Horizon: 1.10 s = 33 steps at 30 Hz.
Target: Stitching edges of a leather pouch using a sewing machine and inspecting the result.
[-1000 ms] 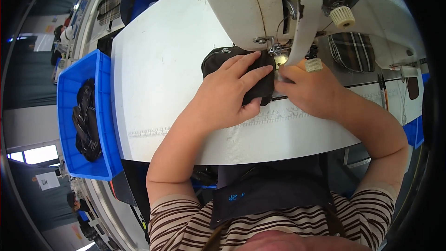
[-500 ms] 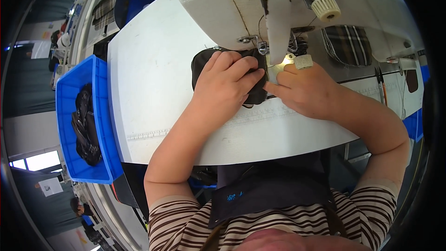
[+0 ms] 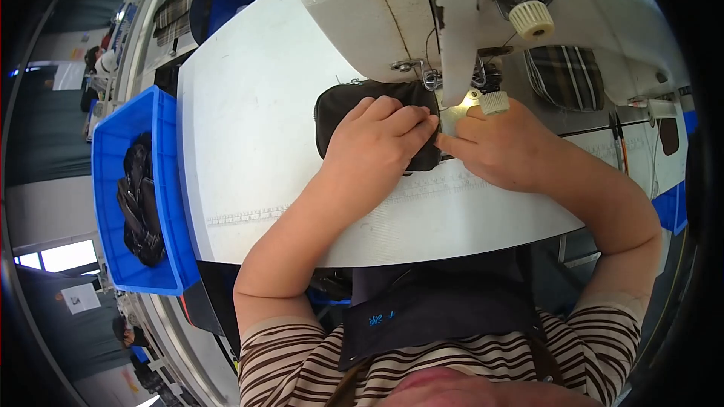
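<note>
A dark fabric piece (image 3: 338, 108) with a rounded corner lies flat under the needle area of a white sewing machine (image 3: 354, 19). My left hand (image 3: 379, 139) rests on top of it, fingers bent together and pressing the cloth near its right edge. At that same edge is my right hand (image 3: 501, 147), its index finger stretched toward the cloth and the other fingers curled. The fingertips of my right hand are partly hidden behind the machine's pale knob, so what they grip, if anything, does not show. A small lamp lights the spot between the hands.
To the left stands a blue bin (image 3: 167, 203) with dark material in it. Plaid fabric pieces (image 3: 567, 78) lie beyond my right hand, and a pair of slim tools (image 3: 620, 139) lies right of them. A printed ruler scale (image 3: 249, 216) runs along the white table (image 3: 249, 105).
My left hand has slid slightly down and right on the dark fabric, uncovering more of its far left part. The right hand stays nearly in place.
</note>
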Each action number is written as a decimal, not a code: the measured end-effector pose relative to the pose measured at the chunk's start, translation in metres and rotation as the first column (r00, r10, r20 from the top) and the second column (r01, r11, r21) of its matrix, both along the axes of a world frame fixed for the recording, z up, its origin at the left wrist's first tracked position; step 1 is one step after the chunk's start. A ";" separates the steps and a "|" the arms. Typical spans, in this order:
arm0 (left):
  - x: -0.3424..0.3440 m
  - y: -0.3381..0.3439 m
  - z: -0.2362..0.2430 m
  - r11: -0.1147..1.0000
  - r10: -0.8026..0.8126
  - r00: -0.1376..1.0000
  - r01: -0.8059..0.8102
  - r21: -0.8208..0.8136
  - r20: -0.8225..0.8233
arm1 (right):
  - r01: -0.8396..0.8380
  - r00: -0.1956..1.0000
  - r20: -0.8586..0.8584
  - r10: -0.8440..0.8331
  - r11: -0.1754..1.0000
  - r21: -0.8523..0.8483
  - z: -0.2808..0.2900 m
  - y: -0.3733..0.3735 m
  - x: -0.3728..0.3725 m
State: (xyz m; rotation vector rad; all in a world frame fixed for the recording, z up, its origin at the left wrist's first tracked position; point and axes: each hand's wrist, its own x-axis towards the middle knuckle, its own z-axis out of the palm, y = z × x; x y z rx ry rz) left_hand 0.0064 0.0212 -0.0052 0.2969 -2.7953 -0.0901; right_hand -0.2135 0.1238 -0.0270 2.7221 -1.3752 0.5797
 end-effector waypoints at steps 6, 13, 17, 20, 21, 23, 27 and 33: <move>0.001 -0.002 -0.003 1.000 0.019 1.000 -0.020 0.015 0.003 | 0.024 0.999 0.029 -0.024 1.000 0.007 -0.006 -0.002 -0.002; -0.004 -0.014 -0.008 0.996 0.087 0.996 -0.087 0.017 0.015 | 0.094 0.993 -0.059 -0.101 0.990 -0.104 -0.013 -0.007 -0.004; -0.004 -0.012 -0.002 0.985 0.096 0.995 -0.094 0.142 -0.003 | 0.113 0.991 -0.062 -0.120 0.988 -0.102 -0.017 -0.008 -0.005; 0.002 -0.018 0.002 0.912 0.146 0.987 -0.107 0.396 -0.070 | 0.072 0.996 -0.038 -0.075 0.995 -0.064 -0.014 -0.008 -0.006; 0.004 -0.019 0.003 0.913 0.147 0.986 -0.103 0.395 -0.082 | 0.023 1.000 -0.015 -0.023 0.999 -0.028 -0.007 -0.008 -0.005; 0.006 -0.024 0.004 0.877 0.186 0.982 -0.148 0.457 -0.039 | -0.028 1.000 -0.009 0.028 1.000 0.004 0.000 -0.006 -0.003; 0.003 -0.031 -0.006 0.779 0.234 0.972 -0.164 0.605 -0.038 | 0.104 0.994 0.033 -0.100 0.974 -0.199 -0.008 -0.011 -0.002; 0.010 -0.032 -0.023 0.899 0.189 0.966 -0.099 0.427 -0.174 | 0.202 0.934 -0.178 -0.309 0.870 -0.450 -0.003 -0.028 0.027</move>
